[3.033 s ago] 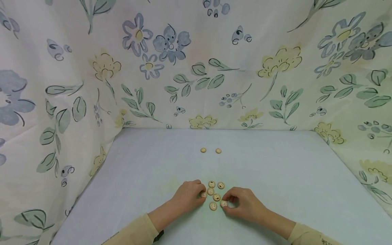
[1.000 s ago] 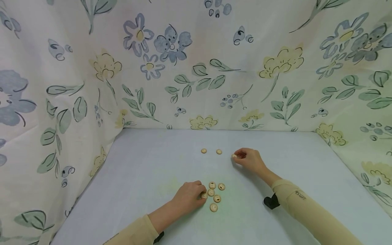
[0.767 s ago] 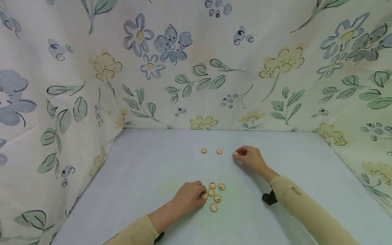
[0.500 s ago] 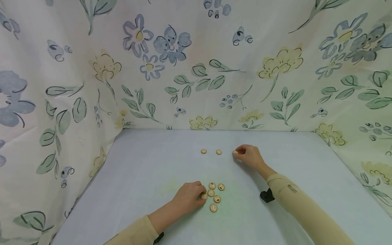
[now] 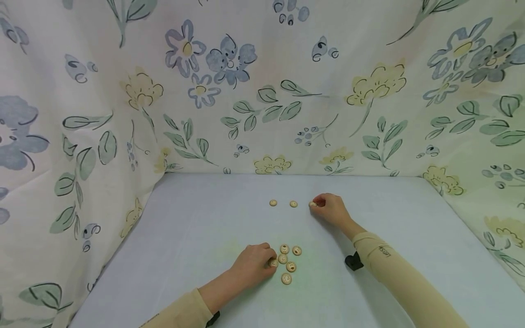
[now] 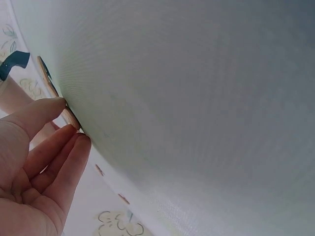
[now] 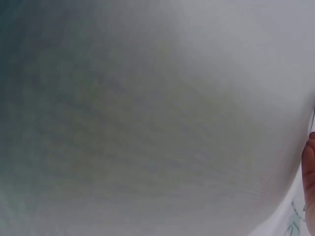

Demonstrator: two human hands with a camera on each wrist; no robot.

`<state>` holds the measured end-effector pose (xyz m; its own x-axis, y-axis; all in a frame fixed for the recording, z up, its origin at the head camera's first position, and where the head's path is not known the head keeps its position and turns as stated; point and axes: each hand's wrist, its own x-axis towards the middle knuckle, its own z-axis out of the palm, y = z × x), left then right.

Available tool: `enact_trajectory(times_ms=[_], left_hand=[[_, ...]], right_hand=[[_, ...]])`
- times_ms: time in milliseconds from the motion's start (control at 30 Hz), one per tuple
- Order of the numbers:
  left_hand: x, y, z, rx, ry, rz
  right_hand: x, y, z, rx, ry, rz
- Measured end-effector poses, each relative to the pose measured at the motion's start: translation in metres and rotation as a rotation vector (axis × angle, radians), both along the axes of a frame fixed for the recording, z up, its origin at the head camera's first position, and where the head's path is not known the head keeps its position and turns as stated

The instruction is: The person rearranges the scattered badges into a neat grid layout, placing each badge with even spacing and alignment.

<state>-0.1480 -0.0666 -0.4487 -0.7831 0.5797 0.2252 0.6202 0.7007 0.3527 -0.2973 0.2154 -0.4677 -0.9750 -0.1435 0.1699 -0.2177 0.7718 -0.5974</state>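
Observation:
Small round wooden discs with dark printed marks lie on the pale tabletop. In the head view my left hand (image 5: 254, 263) pinches one disc (image 5: 273, 263) at the left side of a loose cluster. The left wrist view shows that disc (image 6: 72, 118) edge-on between thumb and fingertips, at the table surface. Farther back, my right hand (image 5: 331, 210) pinches another disc (image 5: 312, 204) by its edge, close over the table. It is to the right of two discs, the nearer being a middle disc (image 5: 293, 204). Only part of the right hand (image 7: 309, 172) enters the right wrist view.
The far left disc (image 5: 273, 202) lies in line with the middle one. Several cluster discs, among them a front disc (image 5: 286, 279), lie just right of the left hand. A floral cloth (image 5: 262, 136) stands behind and at both sides of the white table (image 5: 197, 218).
My right hand has carried one disc from the cluster's right side to the back, beside the two there, then shifted slightly left. The left hand has stayed in place on its disc.

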Motion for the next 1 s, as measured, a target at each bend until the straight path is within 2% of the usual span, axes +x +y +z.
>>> enact_trajectory(times_ms=[1000], left_hand=[[-0.0010,-0.0008,-0.0010,-0.009,0.025,-0.011]], right_hand=[[0.0018,0.0002,-0.0005,0.019,-0.003,-0.001]])
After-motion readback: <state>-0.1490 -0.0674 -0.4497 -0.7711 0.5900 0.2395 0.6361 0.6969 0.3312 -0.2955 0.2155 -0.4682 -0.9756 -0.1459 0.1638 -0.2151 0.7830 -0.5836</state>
